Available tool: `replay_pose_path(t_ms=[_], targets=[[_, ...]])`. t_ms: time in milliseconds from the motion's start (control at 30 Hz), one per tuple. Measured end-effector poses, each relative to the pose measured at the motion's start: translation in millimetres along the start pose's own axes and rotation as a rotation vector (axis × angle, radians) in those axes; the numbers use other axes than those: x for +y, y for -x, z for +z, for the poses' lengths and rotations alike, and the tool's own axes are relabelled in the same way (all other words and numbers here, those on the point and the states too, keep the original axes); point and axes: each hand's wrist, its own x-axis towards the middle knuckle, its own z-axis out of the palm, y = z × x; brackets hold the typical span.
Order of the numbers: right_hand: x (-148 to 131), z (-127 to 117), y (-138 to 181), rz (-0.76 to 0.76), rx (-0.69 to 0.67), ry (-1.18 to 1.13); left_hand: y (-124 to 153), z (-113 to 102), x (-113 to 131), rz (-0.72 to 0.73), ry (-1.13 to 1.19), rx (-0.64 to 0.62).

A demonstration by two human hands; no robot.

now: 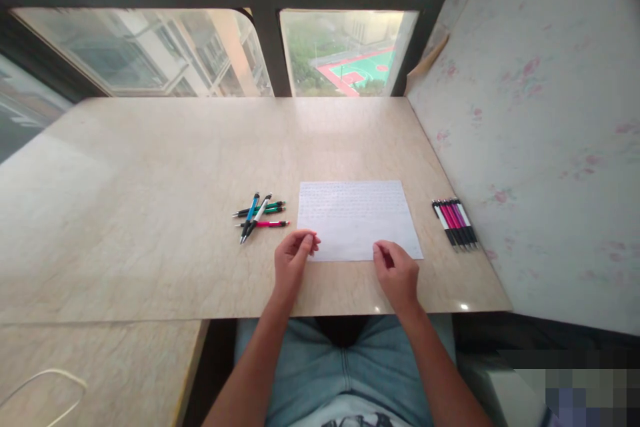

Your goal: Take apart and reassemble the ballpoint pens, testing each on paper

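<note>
A white sheet of paper (357, 220) with lines of writing on its upper half lies flat on the tabletop. My left hand (294, 255) is over its lower left corner, fingers curled in and thumb against them, with nothing seen in them. Over the lower right part is my right hand (399, 272), also loosely closed, and no object shows in it. Left of the paper is a loose pile of pens: a blue pen (251, 212) and a white pen (261, 215) cross over green pens (275, 207) and a pink pen (273, 223).
Several pens (454, 223), with white, pink and purple barrels, lie side by side at the right near the flowered wall (540, 147). The marble-patterned tabletop (150, 213) reaches back to a dark window frame (270, 47). A pale cable (65, 373) rests on a lower surface at front left.
</note>
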Motion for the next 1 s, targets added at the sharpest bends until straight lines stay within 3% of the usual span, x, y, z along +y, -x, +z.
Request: replay_pose_path(t_ms=[100, 167, 300, 400, 700, 1000], targets=[[4.0, -1.3, -0.4, 0.018, -0.005, -0.050, -10.2, -23.3, 4.2, 0.018, -0.077, 0.156], [4.8, -1.1, -0.2, 0.029, -0.013, -0.075, -20.3, -45.8, 10.1, 0.062, -0.285, 0.219], [3.4, -1.4, -0.3, 0.073, 0.007, -0.103, -40.7, -89.2, 24.2, 0.162, -0.906, 0.247], [2.9, -2.6, -0.7, 0.086, 0.016, -0.112, -50.4, -104.6, 31.1, 0.160, -1.141, 0.226], [5.2, -3.7, -0.3, 0.118, 0.001, -0.148, -64.3, -87.2, 34.1, 0.087, -1.360, 0.151], [7.2, -4.8, -1.4, 0.228, 0.076, -0.189, -73.9, -82.5, 30.9, -0.008, -1.461, 0.127]])
